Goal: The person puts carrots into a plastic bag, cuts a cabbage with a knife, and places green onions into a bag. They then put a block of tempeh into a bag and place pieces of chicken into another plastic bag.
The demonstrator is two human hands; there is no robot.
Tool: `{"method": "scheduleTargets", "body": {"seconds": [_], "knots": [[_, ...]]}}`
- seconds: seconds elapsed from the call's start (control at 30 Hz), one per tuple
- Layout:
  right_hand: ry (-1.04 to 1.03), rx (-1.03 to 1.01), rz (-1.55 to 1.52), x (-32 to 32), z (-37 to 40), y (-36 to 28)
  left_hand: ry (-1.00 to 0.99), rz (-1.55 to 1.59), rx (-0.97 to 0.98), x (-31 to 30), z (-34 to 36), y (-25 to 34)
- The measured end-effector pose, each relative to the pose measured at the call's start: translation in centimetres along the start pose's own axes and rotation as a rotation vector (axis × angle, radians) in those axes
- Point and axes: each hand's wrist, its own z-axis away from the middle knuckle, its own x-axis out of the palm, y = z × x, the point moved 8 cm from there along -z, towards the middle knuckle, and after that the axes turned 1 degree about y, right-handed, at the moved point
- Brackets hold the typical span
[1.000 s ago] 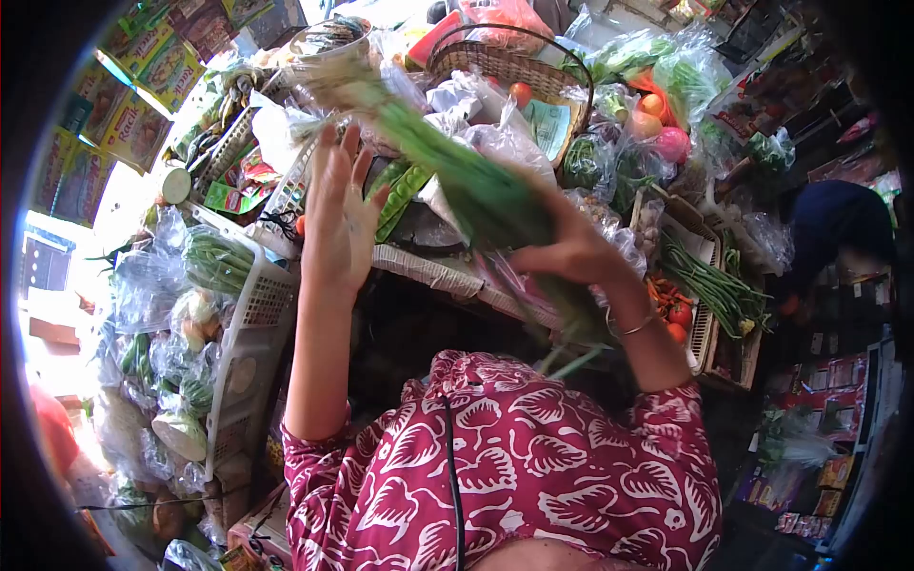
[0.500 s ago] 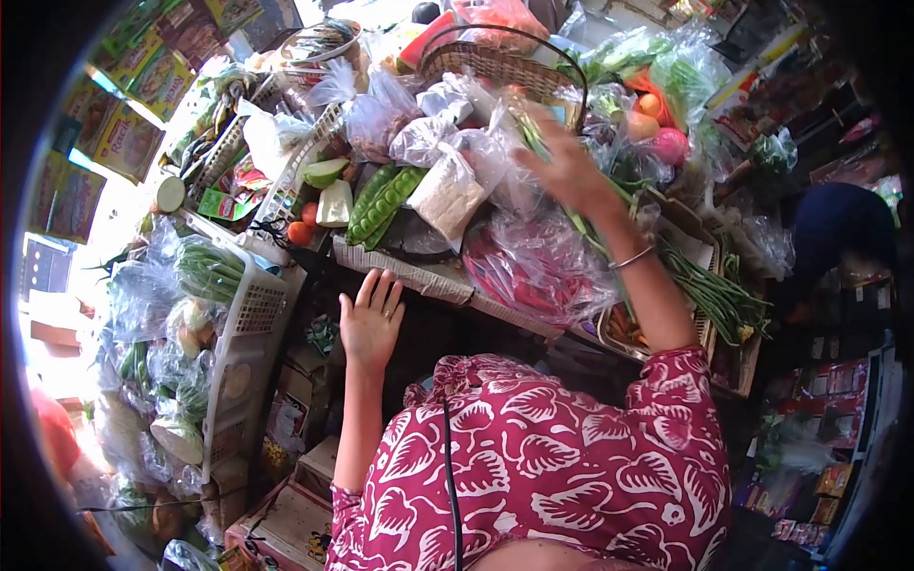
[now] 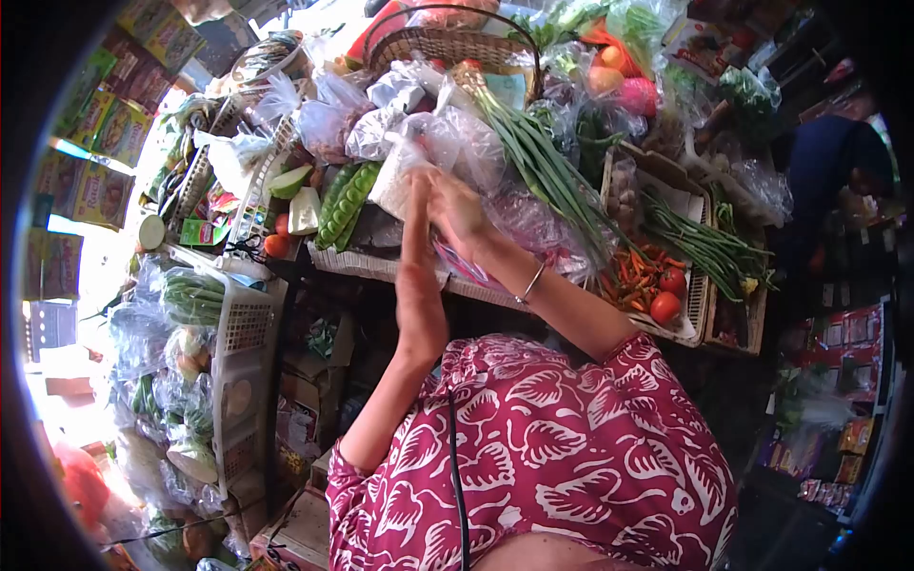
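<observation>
My left hand (image 3: 417, 224) is seen edge-on with its fingers stretched upward. My right hand (image 3: 457, 205) meets or overlaps it from the right, its fingers slightly blurred and partly hidden; nothing shows held in either hand. Both are over the front of the produce display, by a clear bag of white contents (image 3: 388, 186). Left of them lie green pods (image 3: 350, 205), a cut pale vegetable (image 3: 305, 211) and an orange-red tomato (image 3: 276, 246). A bunch of long green onions (image 3: 547, 157) slants down on the right, across plastic bags.
A wicker basket (image 3: 457, 46) stands at the back. At the right, a tray (image 3: 703, 309) holds chillies and tomatoes beside long green beans (image 3: 705, 243). A white crate (image 3: 238, 324) of bagged vegetables is at the left. Someone in dark clothing (image 3: 824, 181) is at the far right.
My right hand has come down and left from the green onions, and my left hand has moved up and right to meet it. The view has shifted, uncovering the chillies and tomatoes.
</observation>
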Motion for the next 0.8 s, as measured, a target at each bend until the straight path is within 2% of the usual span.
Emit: {"method": "scheduleTargets", "body": {"seconds": [0.03, 0.1, 0.13, 0.17, 0.2, 0.23, 0.27, 0.33, 0.37, 0.43, 0.47, 0.5, 0.57, 0.6, 0.63, 0.7, 0.77, 0.8], "knots": [[-0.048, 0.203, -0.331, 3.6, 2.4, -0.3, -0.172, -0.468, 0.243, -1.2, -0.4, -1.4], [-0.413, 0.037, -0.191, 6.9, 5.0, -0.1, -0.153, -0.716, 0.314, -3.2, 0.4, -5.0], [-0.029, 0.251, -0.112, 5.8, 6.5, -0.3, -0.066, -0.793, 0.394, -4.7, 0.4, -5.5], [-0.250, 0.180, -0.158, 7.4, 7.4, -1.3, 0.025, -0.855, 0.235, -7.1, -0.1, -7.4], [-0.245, 0.186, -0.168, 6.7, 7.8, -1.4, 0.035, -0.935, 0.230, -9.9, 0.2, -9.3], [-0.256, 0.065, 0.194, 5.7, 8.3, -2.1, 0.042, -1.015, 0.217, -11.9, 0.7, -10.6], [-0.269, -0.063, 0.563, 4.7, 8.6, -3.1, 0.040, -1.019, 0.209, -12.0, 1.3, -10.3], [-0.273, -0.336, 1.298, 3.3, 9.2, -4.9, 0.131, -0.845, -0.013, -13.4, 2.8, -10.3], [-0.258, -0.474, 1.666, 2.7, 9.6, -5.4, 0.121, -0.844, -0.017, -13.2, 3.5, -10.1], [0.037, -0.509, 1.800, -2.8, 9.0, -4.9, 0.109, -0.678, -0.131, -12.7, 4.6, -11.2], [-0.042, -0.406, 1.739, -4.2, 8.9, -3.2, 0.122, -0.598, -0.179, -12.6, 5.2, -12.5], [-0.037, -0.400, 1.738, -4.2, 9.3, -3.1, 0.076, -0.562, -0.231, -11.9, 5.4, -13.2], [-0.430, -0.264, 1.705, -2.5, 11.5, 0.0, 0.082, -0.191, -0.534, -9.2, 5.8, -14.7], [-0.482, -0.160, 1.575, -1.9, 11.9, 0.0, 0.042, -0.158, -0.581, -8.0, 5.6, -15.6], [-0.473, -0.149, 1.571, -1.8, 12.0, -0.2, 0.037, -0.127, -0.660, -6.9, 5.3, -15.9], [-0.341, -0.314, 1.405, -1.6, 11.7, -2.5, -0.038, -0.175, -0.558, -5.6, 4.0, -18.0], [-0.108, -0.626, 1.512, -3.2, 11.1, -6.4, 0.027, -0.068, -0.699, -4.3, 3.8, -19.0], [-0.039, -0.687, 1.599, -5.5, 10.3, -7.3, 0.001, -0.129, -0.682, -4.0, 3.6, -19.7]]}}
